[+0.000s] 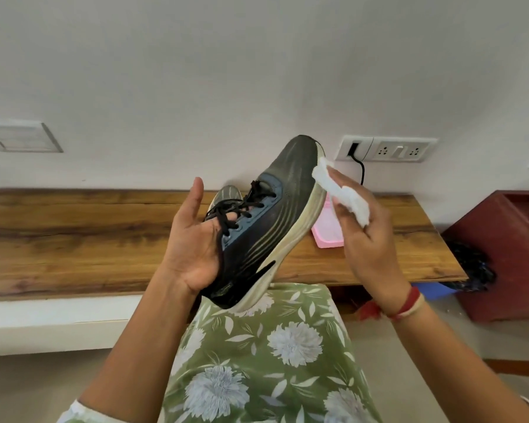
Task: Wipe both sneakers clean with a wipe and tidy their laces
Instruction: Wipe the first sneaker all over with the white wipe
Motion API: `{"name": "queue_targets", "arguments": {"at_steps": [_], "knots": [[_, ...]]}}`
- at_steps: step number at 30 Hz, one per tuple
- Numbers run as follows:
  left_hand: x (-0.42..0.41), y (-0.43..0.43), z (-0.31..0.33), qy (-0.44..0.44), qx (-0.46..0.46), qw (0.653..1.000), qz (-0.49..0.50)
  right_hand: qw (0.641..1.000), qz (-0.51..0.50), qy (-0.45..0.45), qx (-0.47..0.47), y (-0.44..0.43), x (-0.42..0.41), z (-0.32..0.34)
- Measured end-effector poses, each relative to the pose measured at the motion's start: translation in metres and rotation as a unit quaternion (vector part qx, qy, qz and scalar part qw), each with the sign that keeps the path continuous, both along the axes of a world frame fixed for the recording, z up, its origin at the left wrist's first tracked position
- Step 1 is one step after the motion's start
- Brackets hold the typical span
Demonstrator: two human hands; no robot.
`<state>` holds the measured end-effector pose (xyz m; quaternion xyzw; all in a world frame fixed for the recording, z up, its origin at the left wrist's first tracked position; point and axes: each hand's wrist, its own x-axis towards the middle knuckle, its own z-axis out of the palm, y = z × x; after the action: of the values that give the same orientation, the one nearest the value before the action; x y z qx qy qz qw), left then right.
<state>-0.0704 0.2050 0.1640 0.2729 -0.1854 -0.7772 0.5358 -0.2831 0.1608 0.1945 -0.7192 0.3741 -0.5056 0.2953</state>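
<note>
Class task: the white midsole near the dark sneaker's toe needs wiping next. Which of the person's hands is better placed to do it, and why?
The right hand. It already holds the white wipe against the pale midsole at the toe of the dark lace-up sneaker, while the left hand is busy supporting that sneaker from the lace side.

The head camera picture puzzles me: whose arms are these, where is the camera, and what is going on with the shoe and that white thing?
There is no machine here. A person wears a camera on the head, so you look down along their own two arms. The left hand holds a dark sneaker from the laced side, toe tilted up toward the wall, heel near the flowered green fabric on the lap. The right hand grips a white wipe pressed against the pale sole edge near the toe. Behind lies a wooden shelf; on it, the second sneaker peeks out behind the first, beside a pink tray, its contents hidden. A socket panel sits on the wall.
</note>
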Motion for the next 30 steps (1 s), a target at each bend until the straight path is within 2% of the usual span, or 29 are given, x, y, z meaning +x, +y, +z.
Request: {"name": "queue_targets", "arguments": {"at_steps": [1, 2, 4, 6, 10, 14, 18, 19, 22, 24, 27, 30], "knots": [[-0.001, 0.0, 0.002, 0.0, -0.004, 1.0, -0.007, 0.994, 0.002, 0.083, -0.065, 0.001, 0.001, -0.003], [-0.002, 0.001, 0.004, 0.003, -0.005, 1.0, -0.01, 0.971, 0.003, 0.193, -0.144, 0.001, 0.001, -0.007], [-0.004, 0.002, 0.003, 0.013, -0.009, 1.0, -0.017, 0.889, 0.004, 0.37, -0.272, -0.001, 0.002, -0.015], [-0.006, 0.002, 0.002, 0.019, -0.013, 1.0, -0.016, 0.848, 0.024, 0.437, -0.299, 0.003, 0.007, -0.024], [-0.005, 0.004, -0.004, -0.004, 0.0, 1.0, 0.008, 0.794, 0.071, 0.488, -0.356, 0.004, 0.004, -0.032], [-0.005, 0.003, -0.002, -0.007, 0.015, 1.0, 0.014, 0.807, 0.026, 0.489, -0.331, -0.011, 0.002, -0.031], [-0.004, 0.001, -0.008, -0.042, 0.037, 0.998, 0.027, 0.77, 0.12, 0.499, -0.379, 0.009, 0.012, -0.049], [-0.004, 0.002, -0.008, -0.043, 0.038, 0.998, 0.025, 0.775, 0.109, 0.497, -0.374, 0.006, 0.011, -0.048], [-0.005, 0.002, -0.008, -0.024, 0.041, 0.999, 0.015, 0.82, 0.025, 0.488, -0.296, -0.01, 0.005, -0.039], [-0.005, 0.003, -0.008, -0.028, 0.045, 0.998, 0.018, 0.818, 0.05, 0.491, -0.297, -0.002, 0.01, -0.044], [-0.005, 0.003, -0.009, -0.054, 0.057, 0.997, 0.028, 0.787, 0.12, 0.498, -0.344, 0.009, 0.012, -0.058], [-0.005, 0.004, -0.008, -0.052, 0.064, 0.996, 0.028, 0.818, 0.045, 0.489, -0.298, -0.004, 0.006, -0.053]]}}
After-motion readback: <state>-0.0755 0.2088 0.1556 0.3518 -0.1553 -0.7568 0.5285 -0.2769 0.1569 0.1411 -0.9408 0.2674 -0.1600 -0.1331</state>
